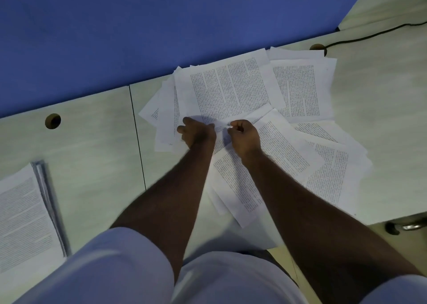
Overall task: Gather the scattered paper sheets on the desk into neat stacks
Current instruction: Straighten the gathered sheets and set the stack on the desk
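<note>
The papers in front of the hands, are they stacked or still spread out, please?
Spread out: the papers lie fanned and overlapping at different angles on the desk.

pale wood-grain desk (92,155) with round cable holes, blue partition (115,38) behind, black cable (369,35) far right.

**Count of things around the desk**

1 desk (97,155) carries everything. Near its middle lies 1 loose spread of printed paper sheets (231,88); the overlaps hide the exact number. At the desk's left edge sits 1 squared stack (25,216). 2 round cable holes (53,121) pierce the desktop by the back edge, and 1 black cable (369,35) runs to the right one. 2 hands: left hand (196,132), right hand (245,137).
</note>
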